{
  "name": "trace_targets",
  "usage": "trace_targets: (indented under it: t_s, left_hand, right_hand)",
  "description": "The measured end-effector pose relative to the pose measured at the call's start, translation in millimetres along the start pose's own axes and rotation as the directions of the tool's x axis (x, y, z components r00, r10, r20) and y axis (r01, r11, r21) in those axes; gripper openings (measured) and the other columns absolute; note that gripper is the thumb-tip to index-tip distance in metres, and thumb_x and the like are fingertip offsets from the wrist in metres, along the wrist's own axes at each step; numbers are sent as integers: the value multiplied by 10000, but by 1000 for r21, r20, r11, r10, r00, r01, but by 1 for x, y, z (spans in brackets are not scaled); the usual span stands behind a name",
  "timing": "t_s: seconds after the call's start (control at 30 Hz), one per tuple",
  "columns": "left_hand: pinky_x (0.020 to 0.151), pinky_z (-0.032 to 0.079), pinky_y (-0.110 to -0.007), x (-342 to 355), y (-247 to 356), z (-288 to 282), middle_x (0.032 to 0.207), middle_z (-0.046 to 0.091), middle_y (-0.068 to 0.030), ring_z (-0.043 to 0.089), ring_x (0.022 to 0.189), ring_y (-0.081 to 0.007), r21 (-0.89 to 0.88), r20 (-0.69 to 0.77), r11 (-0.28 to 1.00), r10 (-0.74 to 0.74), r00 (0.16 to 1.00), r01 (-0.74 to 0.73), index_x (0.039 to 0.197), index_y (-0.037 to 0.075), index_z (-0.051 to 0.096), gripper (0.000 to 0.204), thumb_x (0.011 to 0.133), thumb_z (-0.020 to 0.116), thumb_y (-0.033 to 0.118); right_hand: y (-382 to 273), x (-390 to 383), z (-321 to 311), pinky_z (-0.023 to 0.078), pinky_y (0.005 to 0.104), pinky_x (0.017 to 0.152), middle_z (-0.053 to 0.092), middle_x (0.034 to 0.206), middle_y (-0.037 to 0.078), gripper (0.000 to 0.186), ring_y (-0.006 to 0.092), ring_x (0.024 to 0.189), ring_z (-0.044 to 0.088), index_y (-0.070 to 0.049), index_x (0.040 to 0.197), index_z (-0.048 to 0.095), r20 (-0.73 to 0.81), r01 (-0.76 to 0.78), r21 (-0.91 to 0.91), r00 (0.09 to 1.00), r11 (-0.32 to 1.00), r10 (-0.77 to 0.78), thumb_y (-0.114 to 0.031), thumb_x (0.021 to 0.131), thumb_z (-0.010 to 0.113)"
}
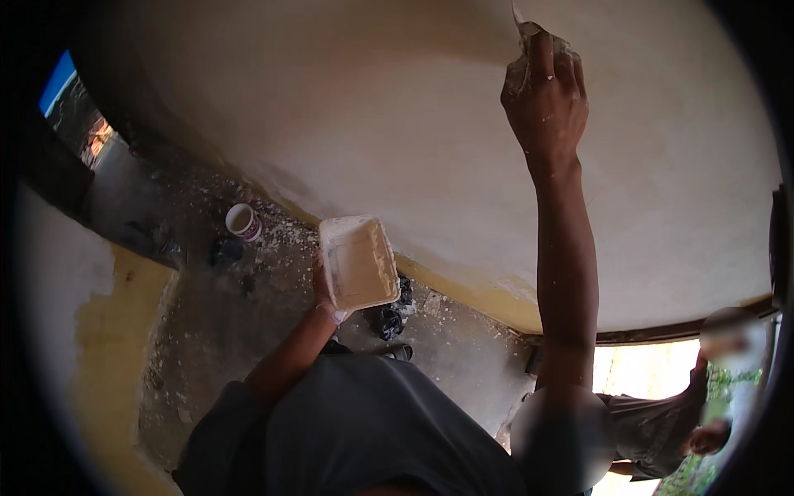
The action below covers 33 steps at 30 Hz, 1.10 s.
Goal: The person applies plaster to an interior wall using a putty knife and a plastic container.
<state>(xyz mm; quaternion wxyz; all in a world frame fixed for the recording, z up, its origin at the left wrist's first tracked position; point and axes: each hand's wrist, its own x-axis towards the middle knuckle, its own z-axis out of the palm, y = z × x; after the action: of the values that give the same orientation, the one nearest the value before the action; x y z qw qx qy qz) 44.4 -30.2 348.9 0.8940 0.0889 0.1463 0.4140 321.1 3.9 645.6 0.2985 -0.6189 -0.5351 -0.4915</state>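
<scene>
My right hand [547, 99] is stretched high against the pale wall [397, 132], fingers wrapped round a putty knife [517, 15] that is mostly hidden by the hand. White smears coat the knuckles and fingers. Lower down, my left hand [321, 285] grips the side of a rectangular plastic tub [361, 263], tilted so that its inside shows. Pale filler clings to the tub's walls and rim.
On the speckled grey floor [273, 331] stands a white bucket [243, 221], by the foot of the wall. Black plastic bags [389, 318] lie beneath the tub. Yellow paint shows on the left wall [116, 331]. Another person [662, 422] is at the lower right, near a bright opening.
</scene>
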Motion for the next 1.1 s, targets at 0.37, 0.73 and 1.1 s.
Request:
trace_targets:
  t_s: [0.37,0.73,1.1]
  left_hand:
    - [973,505,-541,1,17,17,1348,545,-127,583,1184,-325,31,-40,988,152,988,-151,1441,134,403,731,906,472,628]
    - [995,469,-578,-14,39,-42,1360,530,-140,564,1199,-345,9,-158,989,149,976,-150,1424,130,427,740,896,434,649]
    - [981,497,-491,3,51,-56,1288,587,-114,594,1151,-307,-1,-138,977,209,968,-211,1387,140,472,719,853,526,618]
  right_hand:
    - [-30,-165,79,523,447,922,673,1074,134,325,350,989,642,-47,1163,625,327,33,273,936,961,-126,-102,850,690]
    - [-175,-195,-6,523,452,640,677,791,215,273,435,764,658,5,1060,521,833,-746,518,551,419,-50,-75,825,635]
    - [-222,-196,2,504,544,641,654,774,253,302,469,767,632,-38,1098,509,816,-552,537,533,638,-225,-99,817,602]
